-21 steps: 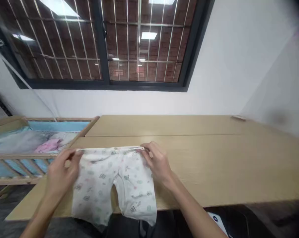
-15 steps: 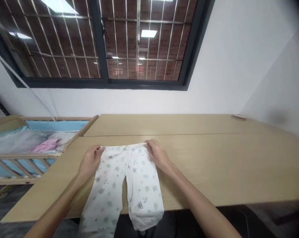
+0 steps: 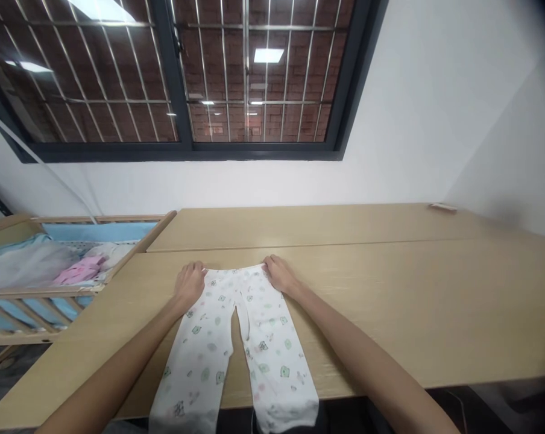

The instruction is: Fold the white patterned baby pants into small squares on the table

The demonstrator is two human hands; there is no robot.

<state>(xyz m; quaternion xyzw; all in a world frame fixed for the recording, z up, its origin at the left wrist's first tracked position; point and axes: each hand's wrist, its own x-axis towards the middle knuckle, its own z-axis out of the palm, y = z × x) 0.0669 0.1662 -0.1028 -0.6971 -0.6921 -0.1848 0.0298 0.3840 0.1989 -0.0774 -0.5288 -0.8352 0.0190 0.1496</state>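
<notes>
At bottom centre I have white cloth trousers [image 3: 266, 346] printed with small green and grey figures, their long axis running from the grip down the frame, both legs reaching past the near edge of a broad, pale wood-toned table [image 3: 390, 301]. Farther up, I see the bare left hand [image 3: 191, 283] and bare right hand [image 3: 279, 275], each with fingers closed on one waistband corner, neither clearly nearer the cloth. Beyond, at left, stands a slatted wooden crib [image 3: 41, 292] with blue lining [image 3: 96, 231].

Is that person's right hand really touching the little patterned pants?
Touching. The head view shows the right hand at a top corner of the pants, its fingers pressed against the cloth with no gap.
</notes>
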